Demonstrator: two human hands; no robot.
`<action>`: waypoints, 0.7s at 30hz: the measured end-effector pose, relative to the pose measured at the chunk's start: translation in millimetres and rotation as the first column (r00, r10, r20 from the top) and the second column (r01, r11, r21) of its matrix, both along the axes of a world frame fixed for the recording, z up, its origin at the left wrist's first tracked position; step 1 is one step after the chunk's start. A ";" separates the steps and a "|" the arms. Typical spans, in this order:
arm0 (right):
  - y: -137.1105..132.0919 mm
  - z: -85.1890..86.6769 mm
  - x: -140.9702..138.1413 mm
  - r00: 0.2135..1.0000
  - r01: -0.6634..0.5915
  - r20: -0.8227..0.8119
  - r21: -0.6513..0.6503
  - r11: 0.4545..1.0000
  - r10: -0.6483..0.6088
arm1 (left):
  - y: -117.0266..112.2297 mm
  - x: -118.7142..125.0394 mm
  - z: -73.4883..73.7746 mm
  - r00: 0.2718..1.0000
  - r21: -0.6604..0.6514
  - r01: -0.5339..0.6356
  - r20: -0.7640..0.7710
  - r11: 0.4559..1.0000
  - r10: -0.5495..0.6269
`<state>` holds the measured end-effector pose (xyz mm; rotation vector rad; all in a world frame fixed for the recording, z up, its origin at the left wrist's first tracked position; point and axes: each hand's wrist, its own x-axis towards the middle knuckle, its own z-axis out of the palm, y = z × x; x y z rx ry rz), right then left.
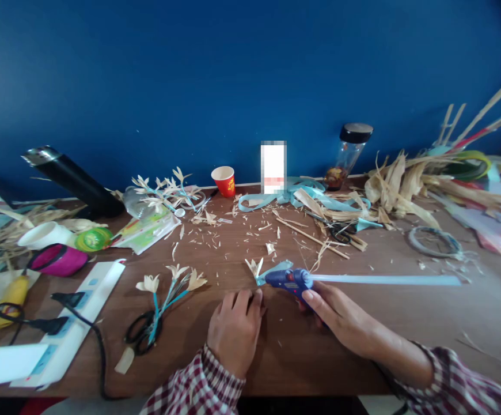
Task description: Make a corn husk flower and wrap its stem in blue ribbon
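Note:
My right hand (339,314) grips a blue glue gun (288,279), its nozzle pointing left at a small dried-husk flower (255,266) with a pale blue wrap. A long pale blue strip (384,279) stretches right from the gun across the brown table (276,357). My left hand (235,328) rests on the table just below the flower, fingers curled together, their tips near the flower's stem. What they pinch is hidden.
Three finished husk flowers (170,285) lie over black scissors (140,334) at the left. Also on the table: a white power strip (78,311) with black plugs, a red paper cup (224,180), a glass jar (345,155), dried husks (406,184), another pair of scissors (339,232), and a tape roll (434,241).

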<state>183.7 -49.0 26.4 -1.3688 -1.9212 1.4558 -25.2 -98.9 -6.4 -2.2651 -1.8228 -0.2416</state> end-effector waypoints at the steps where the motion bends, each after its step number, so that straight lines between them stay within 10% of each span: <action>1: -0.7 0.2 0.9 1.000 -0.010 0.006 -0.001 1.000 0.010 | -0.1 -0.1 -0.2 1.000 -0.002 -0.002 0.000 1.000 0.002; 21: -3.4 1.7 8.6 0.998 0.016 -0.059 -0.021 1.000 -0.018 | 0.3 0.7 -0.1 1.000 0.006 -0.008 -0.012 1.000 0.008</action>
